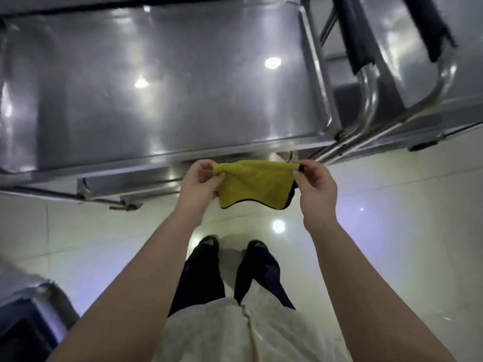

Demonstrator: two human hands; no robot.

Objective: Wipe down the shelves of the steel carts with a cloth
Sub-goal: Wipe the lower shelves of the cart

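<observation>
While you stand facing the steel cart (162,82), your two hands hold a yellow cloth (253,185) stretched between them in the air, just in front of the cart's near rim and above the pale tiled floor (392,218). Your left hand (201,184) is closed on the cloth's left top corner, thumb and fingertips pinched together with the fabric bunched between them. Your right hand (315,189) is pinched shut on the right top corner in the same way, where a thin black edging shows. The cloth hangs down from that taut top edge, and its lower hem, also trimmed in black, curves loosely below your knuckles. It touches neither the cart nor the floor.

The cart's top shelf fills the upper part of the view: a wide, shallow steel tray with a raised lip, its surface showing blurred ceiling-light reflections. To its right, a second cart (428,82) stands close beside it, with curved steel handle tubes (371,100) and black grips (350,30) between the two shelves. At the lower left corner, part of another steel piece (34,317) shows, too blurred to tell what it is. Below your forearms you see your light-coloured top, dark trousers and dark shoes (209,244) on the glossy tiles.
</observation>
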